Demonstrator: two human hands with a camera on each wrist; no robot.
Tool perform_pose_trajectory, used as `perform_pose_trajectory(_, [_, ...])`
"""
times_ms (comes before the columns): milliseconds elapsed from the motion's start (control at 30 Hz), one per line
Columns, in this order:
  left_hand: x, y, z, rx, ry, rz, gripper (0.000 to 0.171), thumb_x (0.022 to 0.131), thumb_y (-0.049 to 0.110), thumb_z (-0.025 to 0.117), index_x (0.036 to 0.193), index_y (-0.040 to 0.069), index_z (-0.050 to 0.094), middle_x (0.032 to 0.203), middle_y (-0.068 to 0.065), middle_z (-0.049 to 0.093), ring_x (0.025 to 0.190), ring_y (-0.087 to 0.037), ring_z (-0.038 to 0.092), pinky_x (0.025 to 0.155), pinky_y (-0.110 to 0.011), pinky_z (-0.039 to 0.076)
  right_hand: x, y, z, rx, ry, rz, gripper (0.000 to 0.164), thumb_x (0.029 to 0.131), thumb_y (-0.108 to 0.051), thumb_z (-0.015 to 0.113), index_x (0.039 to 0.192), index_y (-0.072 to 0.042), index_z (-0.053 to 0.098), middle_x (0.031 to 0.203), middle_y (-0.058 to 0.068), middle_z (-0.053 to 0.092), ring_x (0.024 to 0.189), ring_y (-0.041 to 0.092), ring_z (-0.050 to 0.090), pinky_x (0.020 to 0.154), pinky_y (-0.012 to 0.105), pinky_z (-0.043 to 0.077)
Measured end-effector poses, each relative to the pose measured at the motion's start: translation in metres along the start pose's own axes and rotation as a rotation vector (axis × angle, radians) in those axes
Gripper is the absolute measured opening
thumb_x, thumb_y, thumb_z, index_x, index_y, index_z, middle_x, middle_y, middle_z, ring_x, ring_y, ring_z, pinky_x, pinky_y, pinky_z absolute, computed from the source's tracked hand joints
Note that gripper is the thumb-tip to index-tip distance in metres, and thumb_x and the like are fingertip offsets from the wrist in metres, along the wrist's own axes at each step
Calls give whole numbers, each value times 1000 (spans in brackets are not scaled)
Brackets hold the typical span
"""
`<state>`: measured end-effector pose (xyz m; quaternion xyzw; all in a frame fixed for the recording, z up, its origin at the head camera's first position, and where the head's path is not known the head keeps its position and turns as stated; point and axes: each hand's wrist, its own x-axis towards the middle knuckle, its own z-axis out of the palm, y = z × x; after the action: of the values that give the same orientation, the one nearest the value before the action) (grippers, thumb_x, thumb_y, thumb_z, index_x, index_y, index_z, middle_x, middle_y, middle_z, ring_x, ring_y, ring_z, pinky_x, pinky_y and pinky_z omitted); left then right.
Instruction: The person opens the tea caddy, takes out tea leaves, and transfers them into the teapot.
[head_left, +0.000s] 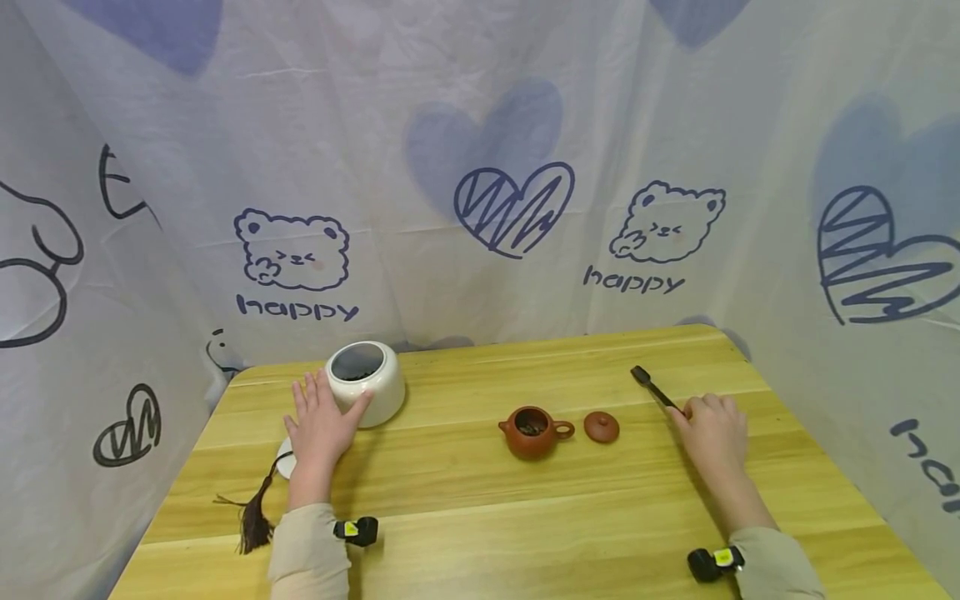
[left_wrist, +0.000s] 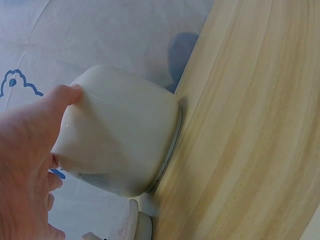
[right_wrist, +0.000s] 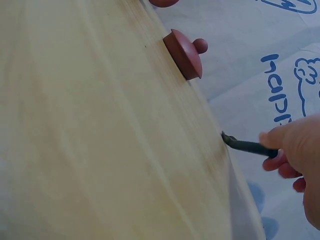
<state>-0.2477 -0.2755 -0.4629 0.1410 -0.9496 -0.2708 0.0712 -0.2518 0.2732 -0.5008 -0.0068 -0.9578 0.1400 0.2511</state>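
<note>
A white jar [head_left: 385, 392] stands at the back left of the table, its mouth uncovered with dark bits inside. My left hand [head_left: 324, 425] rests against the jar's near left side, fingers spread and fairly straight; the left wrist view shows the thumb on the jar's wall [left_wrist: 120, 130]. Over at the right, my right hand [head_left: 716, 433] pinches the handle of a dark tea scoop [head_left: 651, 383], whose small head points away to the left. A brown clay teapot [head_left: 531, 446] sits lidless in the middle with dark leaves inside. Its clay lid [head_left: 602, 427] lies beside the handle.
A white lid [head_left: 286, 461] with a dark tassel [head_left: 256, 521] lies partly hidden behind my left hand and wrist. The wooden table [head_left: 465, 533] ends at a printed white cloth [head_left: 420, 283] behind and at both sides.
</note>
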Motion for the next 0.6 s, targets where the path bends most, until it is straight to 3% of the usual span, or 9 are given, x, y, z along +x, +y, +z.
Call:
perform_pose_trajectory(200, [-1, 0, 0, 4, -2, 0, 106, 89, 72, 45, 157, 8, -6, 163, -19, -11, 150, -37, -19, 114, -71, -6, 0, 1, -1, -31, -143, 45, 32, 90, -31, 67, 75, -4, 64, 86, 20, 63, 89, 42, 51, 70, 53, 39])
perform_pose_trajectory(600, [-2, 2, -1, -3, -11, -2, 107, 88, 73, 44, 157, 8, -7, 162, -19, -13, 149, -37, -21, 113, -73, -7, 0, 3, 3, -72, -307, 76, 25, 91, -27, 65, 82, -3, 64, 86, 23, 61, 82, 40, 49, 67, 51, 41])
